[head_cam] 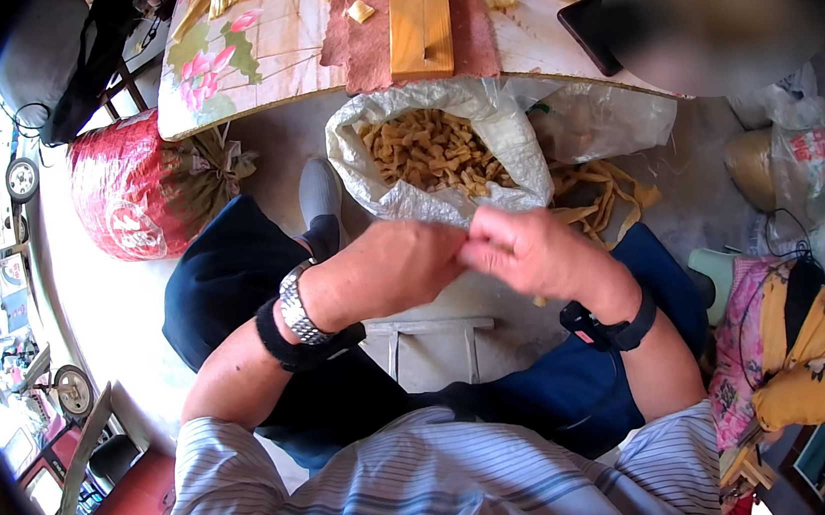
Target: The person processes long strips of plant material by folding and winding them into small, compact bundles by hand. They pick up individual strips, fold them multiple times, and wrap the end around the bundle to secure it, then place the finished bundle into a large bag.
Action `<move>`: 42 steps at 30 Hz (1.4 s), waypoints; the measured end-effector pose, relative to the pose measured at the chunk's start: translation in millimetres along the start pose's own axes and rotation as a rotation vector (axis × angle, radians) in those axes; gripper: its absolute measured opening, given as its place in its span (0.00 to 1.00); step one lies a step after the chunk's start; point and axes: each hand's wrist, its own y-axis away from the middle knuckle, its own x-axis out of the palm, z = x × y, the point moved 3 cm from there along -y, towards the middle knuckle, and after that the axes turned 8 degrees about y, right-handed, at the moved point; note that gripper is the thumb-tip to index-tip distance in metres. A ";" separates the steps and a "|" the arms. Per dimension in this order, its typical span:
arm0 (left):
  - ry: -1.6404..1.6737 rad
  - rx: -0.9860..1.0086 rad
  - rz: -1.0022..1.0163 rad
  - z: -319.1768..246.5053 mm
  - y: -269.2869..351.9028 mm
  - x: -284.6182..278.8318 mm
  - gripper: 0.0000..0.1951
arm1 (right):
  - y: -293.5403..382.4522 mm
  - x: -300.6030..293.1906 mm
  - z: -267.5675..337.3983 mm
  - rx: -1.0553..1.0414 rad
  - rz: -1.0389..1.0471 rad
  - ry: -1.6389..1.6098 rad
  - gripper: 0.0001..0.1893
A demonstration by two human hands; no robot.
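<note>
My left hand (391, 267), with a metal watch and a black band at the wrist, meets my right hand (532, 249) fingertip to fingertip above my lap. A black strap with a small device is on the right wrist. Whether anything is pinched between the blurred fingers cannot be told. Just beyond them stands an open white woven sack (357, 165) full of small tan-brown pieces (439, 149). Above it, at the table's edge, a wooden block (420, 30) lies on a reddish cloth (472, 32), with a folded yellowish piece (360, 11) to its left.
The flower-patterned table (286, 59) holds yellowish folded strips and a dark phone (589, 31). A red sack (123, 190) stands left of my knee. Tan strips (605, 192) and clear plastic bags (601, 117) lie right of the white sack. Another person in yellow floral cloth (814, 351) is at the right.
</note>
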 end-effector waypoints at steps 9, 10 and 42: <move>0.409 -0.077 0.533 2.0 28.3 -26.6 0.18 | 16.9 3.1 21.4 -0.130 0.255 -0.090 0.14; 0.413 -0.124 0.531 -0.7 27.3 -32.1 0.18 | 16.1 -0.3 24.4 -0.127 0.241 -0.077 0.14; 1.233 -0.149 -0.258 -2.4 -23.8 0.2 0.13 | 6.7 -24.7 8.1 -0.164 -0.484 0.028 0.25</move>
